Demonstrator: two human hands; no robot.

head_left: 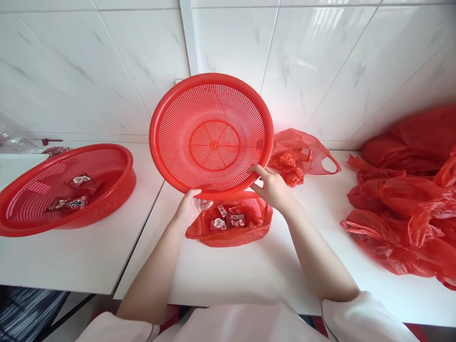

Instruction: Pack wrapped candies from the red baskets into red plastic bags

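Note:
A round red mesh basket (214,102) is held up and tilted toward me, with nothing inside it. My left hand (190,206) grips its lower rim near the middle, thumb on top. On the lower right rim my right hand (272,187) is closed, fingers over the edge. Below and partly behind the basket, an open red plastic bag (235,238) sits on the table. Several small red packets (235,220) with white print lie in the bag. The basket hides the bag's far side.
A second red basket (114,199) with a few similar packets stands at the left. Behind the bag, another red plastic bag (302,147) lies crumpled by the tiled wall (320,71). Piled red bags (402,213) cover the table's right side. A seam divides the white tables (206,275).

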